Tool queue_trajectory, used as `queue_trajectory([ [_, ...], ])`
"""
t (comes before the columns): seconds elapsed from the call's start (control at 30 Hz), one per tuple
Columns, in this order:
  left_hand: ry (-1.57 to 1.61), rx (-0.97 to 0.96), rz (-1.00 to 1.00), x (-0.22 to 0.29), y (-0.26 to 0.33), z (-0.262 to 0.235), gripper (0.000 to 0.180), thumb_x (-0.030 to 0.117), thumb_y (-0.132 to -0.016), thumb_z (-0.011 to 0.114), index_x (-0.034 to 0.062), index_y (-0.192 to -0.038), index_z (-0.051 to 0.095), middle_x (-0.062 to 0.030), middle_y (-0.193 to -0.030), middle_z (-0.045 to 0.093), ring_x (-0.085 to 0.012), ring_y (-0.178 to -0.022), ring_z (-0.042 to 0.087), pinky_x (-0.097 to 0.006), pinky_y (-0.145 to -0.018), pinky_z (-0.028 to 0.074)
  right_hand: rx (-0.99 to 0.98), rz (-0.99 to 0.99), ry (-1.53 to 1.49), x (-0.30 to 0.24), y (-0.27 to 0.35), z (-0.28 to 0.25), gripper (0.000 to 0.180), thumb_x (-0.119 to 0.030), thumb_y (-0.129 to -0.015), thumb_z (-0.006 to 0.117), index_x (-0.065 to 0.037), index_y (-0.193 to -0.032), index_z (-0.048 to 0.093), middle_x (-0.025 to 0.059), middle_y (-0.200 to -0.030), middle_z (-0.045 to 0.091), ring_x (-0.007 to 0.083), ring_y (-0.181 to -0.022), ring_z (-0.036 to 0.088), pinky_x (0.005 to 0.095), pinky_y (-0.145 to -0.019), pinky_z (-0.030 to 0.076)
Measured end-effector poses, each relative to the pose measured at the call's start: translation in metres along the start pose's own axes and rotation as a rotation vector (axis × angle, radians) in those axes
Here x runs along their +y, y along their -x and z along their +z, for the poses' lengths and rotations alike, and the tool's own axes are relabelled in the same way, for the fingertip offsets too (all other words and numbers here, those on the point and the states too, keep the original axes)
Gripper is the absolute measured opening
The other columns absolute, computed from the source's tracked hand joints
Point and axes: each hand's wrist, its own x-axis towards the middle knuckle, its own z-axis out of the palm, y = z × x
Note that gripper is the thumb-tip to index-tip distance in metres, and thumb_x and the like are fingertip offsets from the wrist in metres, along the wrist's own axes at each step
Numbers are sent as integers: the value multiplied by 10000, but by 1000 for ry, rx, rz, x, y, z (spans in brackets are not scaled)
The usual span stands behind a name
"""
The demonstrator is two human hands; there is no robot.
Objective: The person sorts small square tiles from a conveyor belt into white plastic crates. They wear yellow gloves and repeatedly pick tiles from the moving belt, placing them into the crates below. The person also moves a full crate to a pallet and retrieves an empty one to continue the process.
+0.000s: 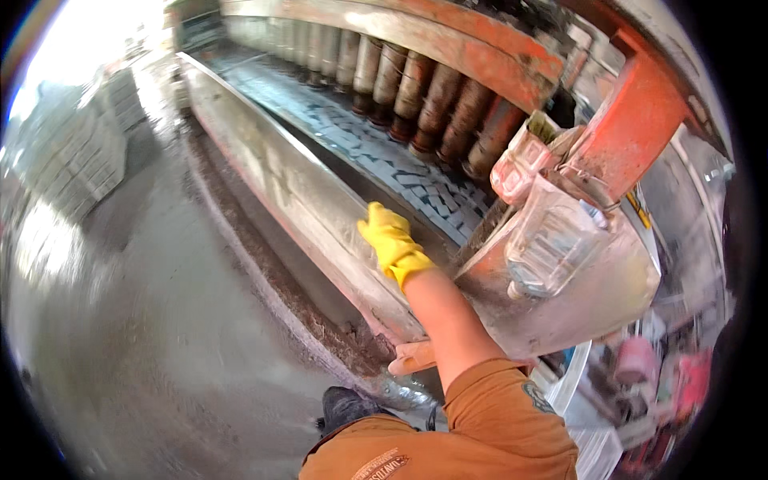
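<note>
A person looks down at their own arm, in an orange sleeve, reaching toward a large, dusty stone-working machine. The hand wears a yellow rubber glove [394, 242]; from the picture alone it is not certain whether this is the right or the left hand, though it seems to be the right. It rests on or just over the long grey metal side rail [296, 192] of the machine bed. The fingers look loosely curled, and I cannot tell whether they grip the rail or merely touch it. No other hand is in view.

Just beyond the rail lies a bed of small grey-blue stone blocks [384, 156], and above it a row of rust-brown cylinders [424, 100] hangs from an orange beam [448, 40]. A clear plastic cover [552, 232] sits on the housing to the right.

The hazard, as I judge it: the hand is near the cylinders, so a slip over the rail could trap fingers. The wet concrete floor [160, 304] may be slippery.
</note>
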Motion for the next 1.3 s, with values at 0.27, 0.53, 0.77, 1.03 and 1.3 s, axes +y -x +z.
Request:
queue_trajectory([
  [0.27, -99, -49, 263, 198, -193, -65, 634, 421, -1088, 591, 51, -1589, 472, -195, -1627, 469, -329, -1515, 426, -444, -1265, 324, 137, -39, -38, -106, -160, 48, 370, -380, -878, 748, -77, -1086, 708, 204, -1010, 782, 384, -977, 765, 500, -867, 590],
  [0.53, -244, -355, 270, 285, -309, -101, 622, 321, -1084, 628, 4, -1589, 450, -223, -1628, 471, -333, -1503, 457, -427, -1257, 330, 96, 33, -60, -224, -341, 119, 390, -389, -870, 789, -85, -1104, 722, 196, -1033, 789, 379, -994, 766, 508, -860, 586],
  [0.77, -329, -339, 283, 365, -475, -158, 557, 276, -1078, 636, -2, -1540, 496, -211, -1569, 519, -322, -1446, 502, -420, -1224, 373, 72, 16, -157, -279, -414, 125, 369, -363, -928, 727, -29, -1081, 693, 231, -1007, 771, 411, -969, 750, 515, -855, 576],
  [1.03, -441, -276, 486, 499, -687, -249, 484, 224, -1070, 646, -7, -1484, 549, -197, -1502, 574, -310, -1381, 554, -412, -1186, 421, 158, -29, -119, -283, -396, 107, 383, -409, -914, 726, -30, -963, 697, 218, -977, 764, 418, -930, 738, 510, -831, 567],
  [1.3, -261, -127, 718, 636, -871, -324, 413, 172, -1063, 655, -13, -1428, 602, -183, -1435, 629, -298, -1315, 606, -404, -1147, 469, 41, 188, -15, -299, -400, 86, 573, -582, -862, 756, -44, -1060, 744, 219, -1040, 757, 420, -1032, 715, 517, -901, 551],
])
